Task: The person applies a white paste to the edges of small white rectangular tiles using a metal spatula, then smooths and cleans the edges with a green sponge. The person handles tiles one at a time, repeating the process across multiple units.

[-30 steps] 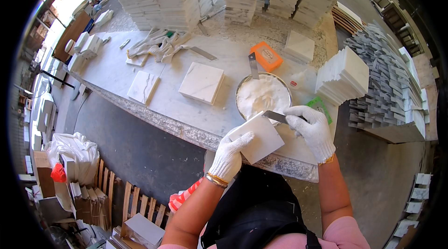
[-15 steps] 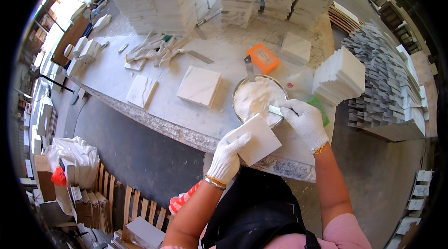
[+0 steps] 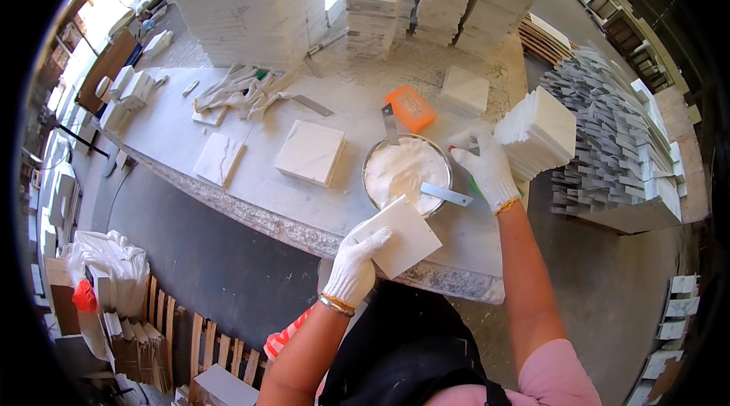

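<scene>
My left hand [image 3: 356,260], in a white knit glove, is closed around one edge of a square white marble tile [image 3: 404,235], held tilted over the table's front edge. My right hand [image 3: 493,174], gloved too, reaches low over the table with fingers apart, by a small red spot on a pale, thin thing it mostly hides. Between the hands stands a round metal bowl [image 3: 449,195] of white paste [image 3: 403,170]. A putty knife [image 3: 447,194] rests across the bowl's near right rim; another metal blade [image 3: 390,125] leans on its far rim.
Beside the bowl lies an orange box [image 3: 411,108]. Tiles sit leftward [image 3: 310,151], and a tile stack [image 3: 541,132] leans at right. Gloves [image 3: 247,93] lie at far left on the stone-topped table [image 3: 289,201]. Tall slab stacks [image 3: 243,11] rise behind; grey strips [image 3: 601,132] are piled at right.
My right hand has let go of the putty knife, leaving it on the bowl's rim, and moved up to the small red-spotted thing. My left hand still holds the tile. The view has shifted slightly.
</scene>
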{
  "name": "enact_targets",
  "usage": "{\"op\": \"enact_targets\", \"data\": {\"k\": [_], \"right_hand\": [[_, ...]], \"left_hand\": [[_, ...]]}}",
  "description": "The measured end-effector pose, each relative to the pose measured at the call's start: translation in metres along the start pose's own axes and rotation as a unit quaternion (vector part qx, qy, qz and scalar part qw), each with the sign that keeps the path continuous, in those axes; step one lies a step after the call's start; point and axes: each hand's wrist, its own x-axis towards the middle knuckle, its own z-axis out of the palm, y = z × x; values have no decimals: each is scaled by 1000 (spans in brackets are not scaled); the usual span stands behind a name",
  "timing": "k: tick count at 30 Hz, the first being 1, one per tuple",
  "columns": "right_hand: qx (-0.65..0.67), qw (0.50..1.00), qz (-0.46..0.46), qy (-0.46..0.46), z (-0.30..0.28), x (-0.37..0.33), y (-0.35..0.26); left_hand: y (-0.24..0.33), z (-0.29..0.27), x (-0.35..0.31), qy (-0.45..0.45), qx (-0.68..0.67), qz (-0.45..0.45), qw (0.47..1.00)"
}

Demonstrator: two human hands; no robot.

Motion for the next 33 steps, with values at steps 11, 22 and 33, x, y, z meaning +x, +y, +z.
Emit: {"op": "enact_targets", "data": {"k": [11,22,33], "right_hand": [[158,983,-34,-85,-16,-27,-36],[-7,970,-191,-151,-33,-63,-68],[-72,964,-199,-158,-33,-64,-80]], "left_hand": [[3,-3,-4,-16,-3,-6,1000],[0,-6,-1,-22,-32,-21,999],[-1,-5,0,-18,-37,-16,999]]}}
